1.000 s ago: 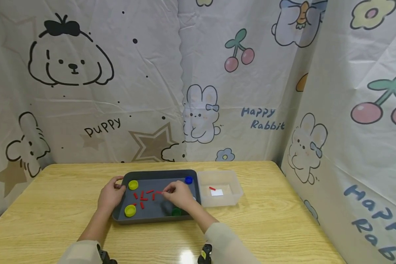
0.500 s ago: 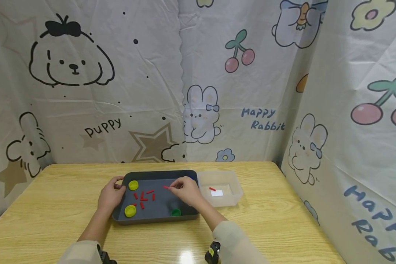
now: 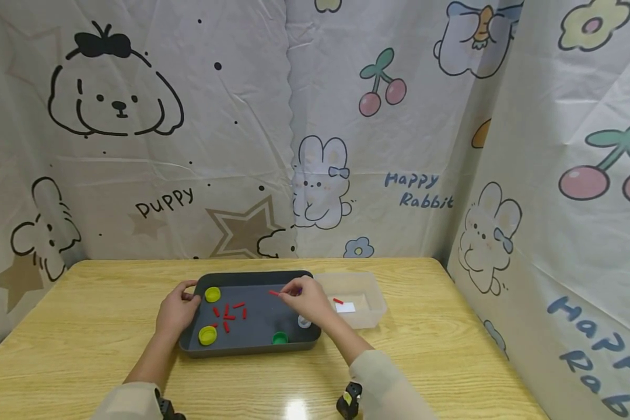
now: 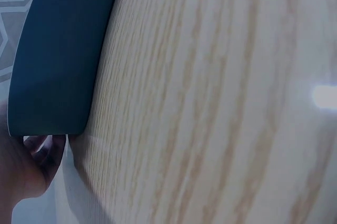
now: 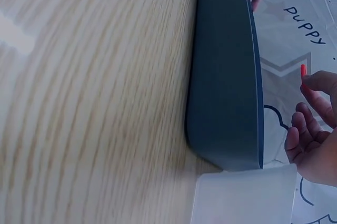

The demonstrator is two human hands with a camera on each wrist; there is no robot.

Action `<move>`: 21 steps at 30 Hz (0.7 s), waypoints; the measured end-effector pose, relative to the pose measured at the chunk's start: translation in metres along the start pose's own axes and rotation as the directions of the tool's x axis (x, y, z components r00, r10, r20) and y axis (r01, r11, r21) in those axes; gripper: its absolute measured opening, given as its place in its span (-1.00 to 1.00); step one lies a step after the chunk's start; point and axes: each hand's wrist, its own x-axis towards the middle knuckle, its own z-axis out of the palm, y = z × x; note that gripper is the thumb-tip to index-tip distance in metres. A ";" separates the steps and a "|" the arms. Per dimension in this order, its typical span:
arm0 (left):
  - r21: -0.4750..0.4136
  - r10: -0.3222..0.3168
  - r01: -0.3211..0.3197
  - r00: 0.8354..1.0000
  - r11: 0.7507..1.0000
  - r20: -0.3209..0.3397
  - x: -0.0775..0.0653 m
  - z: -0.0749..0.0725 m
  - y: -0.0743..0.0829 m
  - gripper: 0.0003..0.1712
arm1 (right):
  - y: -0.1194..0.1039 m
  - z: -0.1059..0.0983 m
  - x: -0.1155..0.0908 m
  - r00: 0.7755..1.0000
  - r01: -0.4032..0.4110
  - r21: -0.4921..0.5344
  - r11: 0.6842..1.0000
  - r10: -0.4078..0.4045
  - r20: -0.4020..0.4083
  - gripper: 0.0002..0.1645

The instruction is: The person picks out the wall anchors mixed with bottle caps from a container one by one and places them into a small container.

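My right hand [image 3: 308,302] pinches a small red stick [image 3: 274,293] between thumb and fingertips, over the right part of a dark grey tray [image 3: 257,318]. The right wrist view shows the red stick's tip [image 5: 303,69] standing out past the thumb, higher than the tray wall [image 5: 226,77]. My left hand [image 3: 175,310] holds the tray's left end, thumb at the rim. In the left wrist view its fingers [image 4: 50,155] are bent against that end. Several red sticks [image 3: 229,317] lie scattered in the tray's left half.
Two yellow caps [image 3: 212,294] sit along the tray's left side, a green cap [image 3: 280,338] near its front. A clear cap [image 3: 304,321] is partly behind my right hand. Against the tray's right end stands a translucent box [image 3: 370,291] with a red stick and a white label.
My right hand has lifted and moved right with the red stick, away from the other sticks. The left hand and tray have stayed in place.
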 end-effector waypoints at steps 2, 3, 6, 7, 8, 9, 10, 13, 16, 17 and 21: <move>-0.001 0.001 -0.001 1.000 1.000 0.002 0.001 0.000 0.000 -0.47 | 0.001 -0.002 0.000 1.000 -0.003 -0.001 1.000 0.003 -0.004 -0.88; -0.002 0.000 0.000 1.000 1.000 0.003 0.001 0.000 0.000 -0.47 | 0.002 -0.003 0.000 1.000 -0.003 -0.001 1.000 0.003 -0.007 -0.88; -0.001 -0.004 0.004 1.000 1.000 0.000 0.001 0.000 0.000 -0.47 | 0.004 -0.007 0.000 1.000 -0.005 0.005 1.000 0.005 -0.011 -0.89; -0.001 -0.005 0.005 1.000 1.000 -0.001 0.001 0.000 0.000 -0.47 | 0.004 -0.008 0.000 1.000 -0.006 0.006 1.000 0.006 -0.012 -0.89; -0.002 -0.006 0.006 1.000 1.000 -0.001 0.002 0.000 0.000 -0.47 | 0.005 -0.010 0.000 1.000 -0.006 0.003 1.000 0.006 -0.013 -0.89; -0.002 -0.005 0.005 1.000 1.000 -0.001 0.002 0.000 0.000 -0.47 | 0.006 -0.011 0.000 1.000 -0.009 0.002 1.000 0.009 -0.014 -0.89; -0.001 -0.005 0.005 1.000 1.000 -0.001 0.001 0.000 0.000 -0.47 | 0.006 -0.013 0.000 1.000 -0.013 -0.002 1.000 0.013 -0.016 -0.89; 0.003 -0.004 0.004 1.000 1.000 -0.001 0.001 0.000 0.000 -0.48 | 0.009 -0.017 0.000 0.999 -0.018 -0.017 1.000 0.018 -0.027 -0.89; 0.006 -0.004 0.004 1.000 1.000 -0.003 0.001 0.000 0.000 -0.48 | 0.011 -0.022 0.000 0.998 -0.027 -0.031 0.999 0.025 -0.049 -0.88; 0.005 -0.003 0.003 1.000 1.000 -0.003 0.001 0.000 0.000 -0.47 | 0.012 -0.023 0.000 0.998 -0.025 -0.037 0.999 0.023 -0.058 -0.88; 0.004 -0.003 0.003 1.000 1.000 0.002 0.001 0.000 0.000 -0.47 | 0.015 -0.030 -0.001 0.996 -0.027 -0.051 0.998 0.023 -0.081 -0.89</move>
